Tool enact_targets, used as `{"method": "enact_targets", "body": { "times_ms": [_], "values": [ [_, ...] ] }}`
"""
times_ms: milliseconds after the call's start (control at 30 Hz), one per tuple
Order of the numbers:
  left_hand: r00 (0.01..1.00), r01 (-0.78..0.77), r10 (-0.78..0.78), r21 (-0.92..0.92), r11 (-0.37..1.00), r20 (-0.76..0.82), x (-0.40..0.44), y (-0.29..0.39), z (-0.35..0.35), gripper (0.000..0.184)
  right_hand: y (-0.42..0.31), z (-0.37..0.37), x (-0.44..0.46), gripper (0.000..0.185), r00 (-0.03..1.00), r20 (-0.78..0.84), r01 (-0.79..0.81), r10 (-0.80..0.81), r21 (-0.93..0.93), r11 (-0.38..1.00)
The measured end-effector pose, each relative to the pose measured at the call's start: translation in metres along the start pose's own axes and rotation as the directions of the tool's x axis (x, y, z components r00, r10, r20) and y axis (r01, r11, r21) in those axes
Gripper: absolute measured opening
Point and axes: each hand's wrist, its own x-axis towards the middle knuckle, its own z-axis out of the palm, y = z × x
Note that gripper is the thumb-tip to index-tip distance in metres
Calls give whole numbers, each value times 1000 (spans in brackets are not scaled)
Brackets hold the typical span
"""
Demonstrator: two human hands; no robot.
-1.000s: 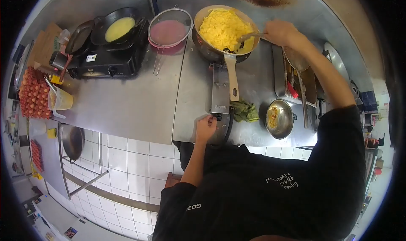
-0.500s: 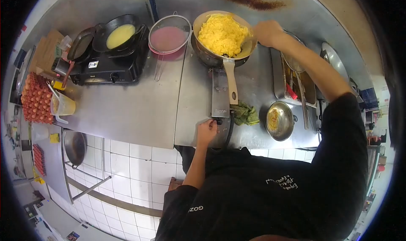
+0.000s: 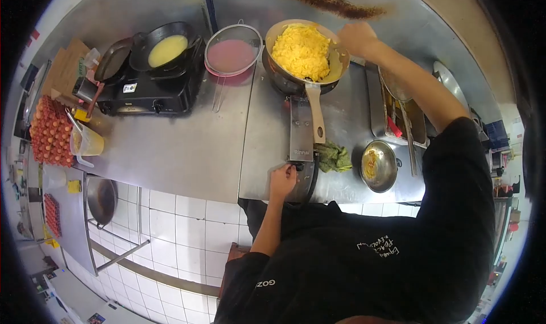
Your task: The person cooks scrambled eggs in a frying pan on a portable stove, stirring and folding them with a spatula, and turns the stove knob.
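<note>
A beige-lined frying pan (image 3: 339, 62) sits on the Rinnai gas burner (image 3: 301, 145), its long beige handle pointing towards me. Fluffy yellow scrambled eggs (image 3: 300, 50) are heaped in it, mostly left of centre. My right hand (image 3: 357, 38) is closed at the pan's right rim; whatever it grips is hidden by the hand. At the burner's front, the fingers of my left hand (image 3: 282, 180) are closed on the black control knob (image 3: 298, 166).
Left stands a black stove (image 3: 145, 98) bearing a pan of pale yellow liquid (image 3: 168, 51). A strainer (image 3: 232, 55) rests over a pink bowl. Egg trays (image 3: 52, 131) are far left. A green cloth (image 3: 333, 157), metal bowl (image 3: 379, 167) and utensil tray (image 3: 398, 135) lie right.
The eggs have shifted left in the pan, baring more of its right wall. My right hand is slightly higher against the pan. My left hand stays at the knob. The view has shifted slightly.
</note>
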Motion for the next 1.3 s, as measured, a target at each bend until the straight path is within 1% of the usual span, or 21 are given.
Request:
{"method": "enact_targets", "body": {
  "times_ms": [67,167,367,467,533,600,667,700,767,800,833,900,933,967,1000,1067,1100,1167,1200,1267,1300],
  "values": [
    [1000,-25,25,30,999,-4,-2,-2,1,29,14,-12,-15,22,996,-43,-78,80,43,996],
    [1000,21,-21,-4,1000,-22,-2,-11,6,29,28,-21,-30,20,993,-6,-121,122,22,992],
    [1000,-4,3,43,999,5,-2,-4,2,28,10,0,-4,27,983,-3,-182,183,118,976],
    [999,-34,36,100,994,-22,-4,12,-4,27,6,-24,-9,30,987,82,-145,136,123,982],
    [998,-22,29,110,994,-59,-6,12,-1,29,2,-16,2,31,990,70,-126,119,106,986],
    [1000,4,-2,77,997,-19,-5,11,0,30,4,-1,13,32,993,52,-112,108,87,990],
    [1000,22,-22,54,998,10,-4,13,-4,31,3,22,33,30,986,25,-164,163,225,960],
    [1000,17,-17,79,997,5,-4,18,-5,31,8,36,49,30,986,17,-166,167,227,959],
    [1000,11,-10,99,995,-14,-4,19,-3,31,26,73,79,23,956,294,-107,22,278,955],
    [999,33,-33,45,998,9,-2,10,-1,30,33,95,85,23,959,283,-100,19,276,956],
    [998,56,-55,-6,998,33,-3,3,0,30,41,120,89,26,952,270,40,-144,357,933],
    [999,37,-37,-6,999,20,-2,-6,4,29,51,129,82,29,927,227,179,-298,431,885],
    [999,23,-23,-5,1000,26,-1,-8,3,29,47,128,59,30,969,176,-2,-173,707,707],
    [1000,10,-10,4,1000,24,-1,-4,0,29,46,128,42,32,985,169,-141,-32,899,415],
    [1000,14,-15,47,999,21,-2,2,-1,29,47,134,33,32,986,164,-140,-24,902,409],
    [1000,12,-14,93,996,25,0,5,-1,29,48,149,20,32,989,-143,148,-49,852,501],
    [997,61,-62,41,997,35,1,0,0,29,47,153,11,32,990,-138,141,-42,855,499],
    [991,121,-120,-7,993,62,1,-11,4,29,40,163,-9,29,887,-461,336,37,696,635],
    [993,107,-106,-15,994,58,3,-18,6,28,36,163,-22,29,893,-449,325,40,704,632],
    [992,107,-106,-23,994,61,1,-17,4,28,29,149,-49,30,922,-387,197,30,534,822],
    [992,116,-114,-32,993,57,0,-7,1,27,28,143,-60,30,926,-376,195,26,537,820]
  ]
}}
